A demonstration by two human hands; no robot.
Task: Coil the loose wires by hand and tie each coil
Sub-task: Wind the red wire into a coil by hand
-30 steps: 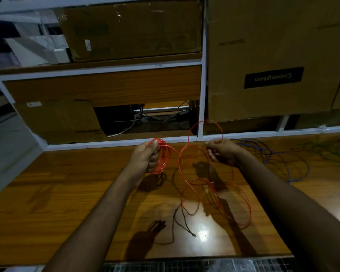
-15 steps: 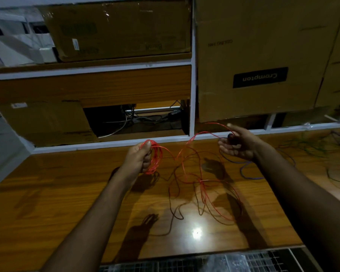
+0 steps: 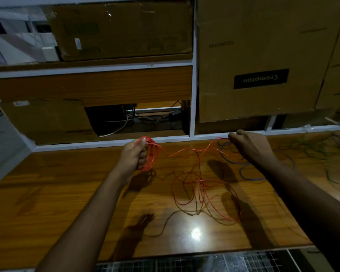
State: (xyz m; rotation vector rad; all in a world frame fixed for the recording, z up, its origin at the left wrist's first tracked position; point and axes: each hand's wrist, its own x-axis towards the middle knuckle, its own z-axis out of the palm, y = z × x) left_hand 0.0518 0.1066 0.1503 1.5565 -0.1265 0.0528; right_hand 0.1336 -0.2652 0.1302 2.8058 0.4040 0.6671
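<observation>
Left hand [image 3: 134, 154] gripped red coil [image 3: 150, 154] at 12 o'clock; right hand [image 3: 249, 146] pinched red wire [image 3: 186, 150] at 2 o'clock. Looked light, springy (tangle-prone) across worktop [image 3: 67, 193].

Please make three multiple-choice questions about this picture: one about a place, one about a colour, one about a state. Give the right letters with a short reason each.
1. Where do the blue wire loops lie?
A. on the table under and beside the right hand
B. inside the cardboard box
C. in the left hand

2. What colour is the coil in the left hand?
A. green
B. red
C. white

3. In what state is the rest of the red wire?
A. tied in a neat bundle
B. cut into short pieces
C. loose and tangled on the table

Answers:
1 A: the blue wire loops on the table near the right hand.
2 B: the left hand grips a red coil.
3 C: the loose red wire sprawls in open loops, untied.
</observation>
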